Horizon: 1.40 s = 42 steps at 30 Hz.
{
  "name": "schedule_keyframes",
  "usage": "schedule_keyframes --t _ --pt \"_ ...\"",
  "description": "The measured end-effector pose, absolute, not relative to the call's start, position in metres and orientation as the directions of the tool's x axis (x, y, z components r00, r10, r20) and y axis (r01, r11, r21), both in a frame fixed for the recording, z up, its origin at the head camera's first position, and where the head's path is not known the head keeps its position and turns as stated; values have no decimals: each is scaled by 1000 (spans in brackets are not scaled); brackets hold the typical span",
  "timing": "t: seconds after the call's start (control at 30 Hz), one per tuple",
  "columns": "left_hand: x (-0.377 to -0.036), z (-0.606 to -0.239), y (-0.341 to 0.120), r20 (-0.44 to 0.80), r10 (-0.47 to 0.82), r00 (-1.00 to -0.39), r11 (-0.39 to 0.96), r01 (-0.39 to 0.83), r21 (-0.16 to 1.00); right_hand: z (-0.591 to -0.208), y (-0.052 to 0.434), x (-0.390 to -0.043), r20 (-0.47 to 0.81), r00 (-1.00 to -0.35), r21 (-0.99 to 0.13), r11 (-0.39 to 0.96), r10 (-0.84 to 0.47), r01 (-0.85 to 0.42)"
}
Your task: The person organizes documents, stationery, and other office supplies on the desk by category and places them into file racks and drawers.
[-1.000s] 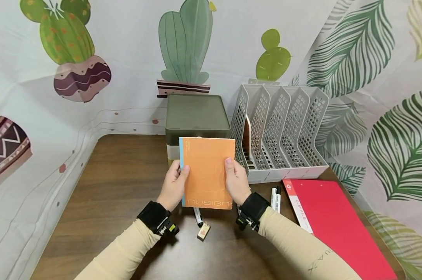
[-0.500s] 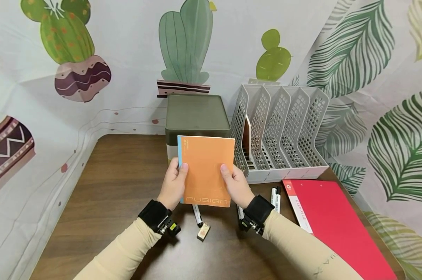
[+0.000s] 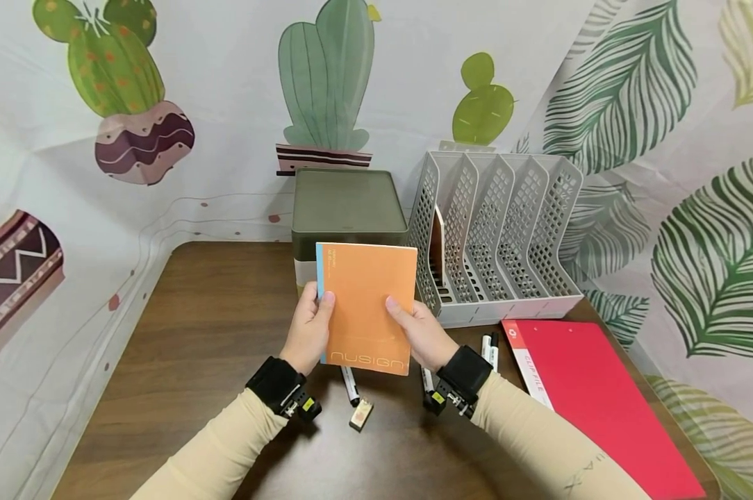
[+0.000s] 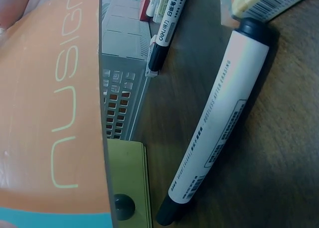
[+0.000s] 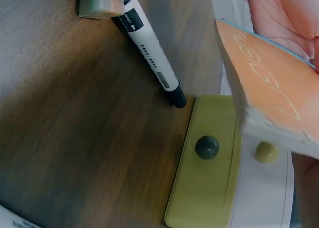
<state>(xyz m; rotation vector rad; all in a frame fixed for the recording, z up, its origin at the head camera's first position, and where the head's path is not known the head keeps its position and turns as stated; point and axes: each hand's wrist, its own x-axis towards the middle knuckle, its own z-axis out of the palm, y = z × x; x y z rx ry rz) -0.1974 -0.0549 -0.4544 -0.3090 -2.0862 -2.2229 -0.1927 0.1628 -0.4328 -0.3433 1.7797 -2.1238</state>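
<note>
An orange notebook [image 3: 367,312] with a blue spine strip is held up over the table in the head view, its cover facing me. My left hand [image 3: 308,330] grips the spine side, thumb on the cover and fingers behind. On the opposite edge, my right hand [image 3: 428,335] holds it the same way, its thumb reaching farther in over the cover. Below the notebook lie a white marker [image 4: 217,123] with black ends and a small eraser [image 3: 360,414]. The right wrist view shows the notebook's lower corner [image 5: 269,81] and page edges close up.
Behind the notebook stands a green-lidded storage box [image 3: 349,201] with knobbed drawers. To its right is a grey file rack [image 3: 508,305] with a brown item in its leftmost slot. A red clip file [image 3: 608,403] lies at the right, beside more markers [image 3: 490,351].
The right hand has slid its thumb inward over the cover and shifted slightly lower. The notebook has moved slightly left; the left hand keeps its hold.
</note>
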Motion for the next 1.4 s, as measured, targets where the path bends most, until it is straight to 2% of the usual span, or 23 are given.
schedule_keyframes --t 0.33,0.57,0.77,0.93,1.1,1.4 --pt "-199 -458 -48 203 93 -975 -60 198 978 -425 174 -188 -63 -875 -995 -34 -480 90" --pt "-203 -460 -39 241 125 -962 -58 235 970 -425 187 -187 -29 -908 -996 92 -418 -11" --pt "-206 -465 -28 268 126 -955 -4 270 963 -415 211 -186 -1 -941 -985 164 -338 -57" --pt "-205 -472 -9 235 87 -968 62 241 969 -402 236 -186 71 -964 -968 214 -255 -128" --pt "-206 -476 14 149 139 -979 115 166 979 -387 264 -186 155 -973 -925 319 -173 -204" --pt "-221 -478 65 42 129 -991 105 55 993 -370 305 -185 303 -951 -842 451 -59 -296"
